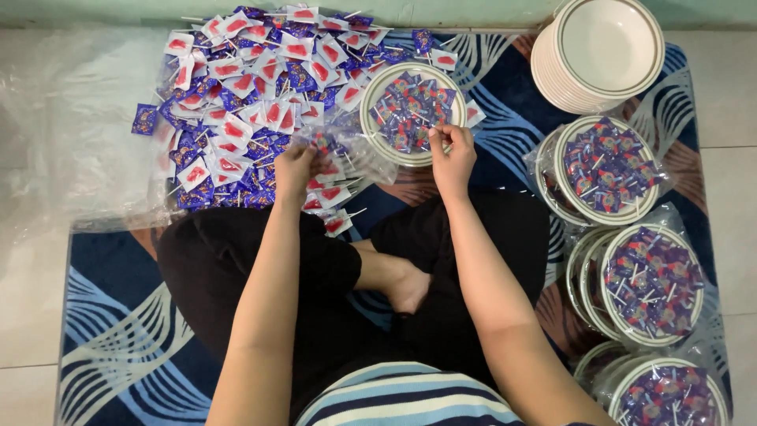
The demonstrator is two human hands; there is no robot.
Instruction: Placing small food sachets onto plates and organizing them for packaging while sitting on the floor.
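- Pale floor tiles surround a dark blue woven mat (110,315) with light wavy stripes, on which a person sits cross-legged in black trousers and a striped top.
- On a sheet of clear plastic film (71,142) at the mat's upper left lies a big heap of blue-and-red wrapped lollipops (244,87) with white sticks.
- Just right of the heap stands a round white plate with a green rim (371,118), filled with the same wrapped sweets.
- The right hand (451,154) hovers at that plate's lower edge, fingertips pinched together on something small; whether it is a stick or a wrapper cannot be told.
- The left hand (296,170) rests at the heap's lower right edge, fingers curled down among the sweets; what it grips cannot be told.
- At the upper right sits a stack of empty white plates (599,47).
- Below it, along the mat's right side, filled plates wrapped in clear plastic (607,170) lie one after another.
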